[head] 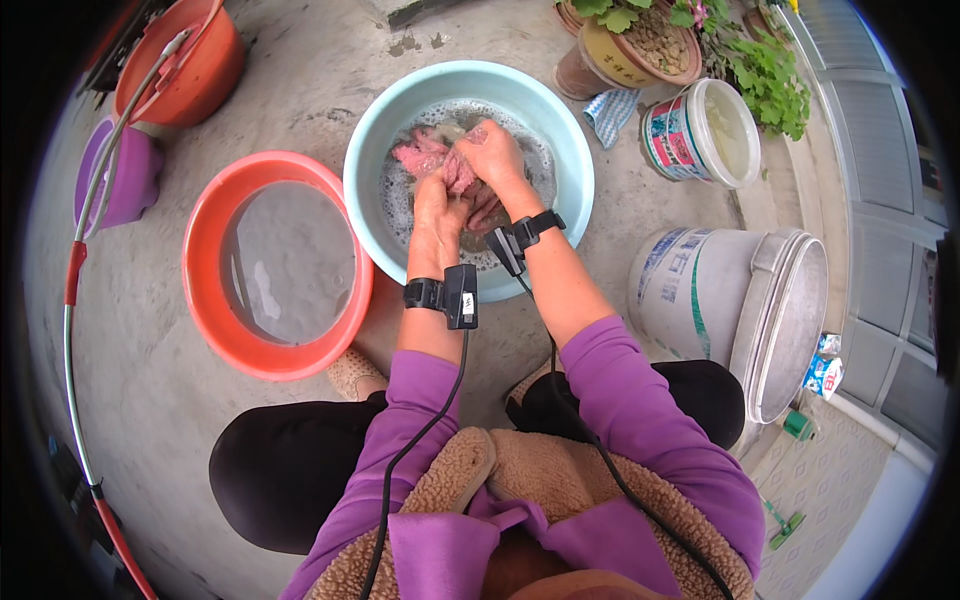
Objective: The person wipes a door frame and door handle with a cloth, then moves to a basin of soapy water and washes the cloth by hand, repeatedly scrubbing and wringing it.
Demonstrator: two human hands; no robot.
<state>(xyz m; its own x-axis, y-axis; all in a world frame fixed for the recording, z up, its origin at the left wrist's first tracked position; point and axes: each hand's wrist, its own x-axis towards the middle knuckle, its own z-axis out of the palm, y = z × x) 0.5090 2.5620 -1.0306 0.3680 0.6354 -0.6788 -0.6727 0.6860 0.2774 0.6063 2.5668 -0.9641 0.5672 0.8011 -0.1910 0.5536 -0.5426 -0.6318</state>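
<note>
A wet pink cloth (421, 154) is bunched up between my two hands, over a light blue plastic basin (574, 157). My left hand (437, 202) grips its lower side, with the fingers partly hidden by the folds. From the upper right my right hand (495, 154) is closed on another part of the same cloth. Grey, soapy water (536, 169) with suds surrounds the cloth, and some of its folds dip into the water. Black straps with small devices sit on both wrists, each with a cable running back along the arm.
Left of the blue basin stands an orange basin (202, 247) of cloudy water. A hose (71, 330) or pole curves along the far left, by a purple tub (120, 180). To the right are a small bucket (675, 139), a large lidded bucket (690, 292) and flower pots (622, 56).
</note>
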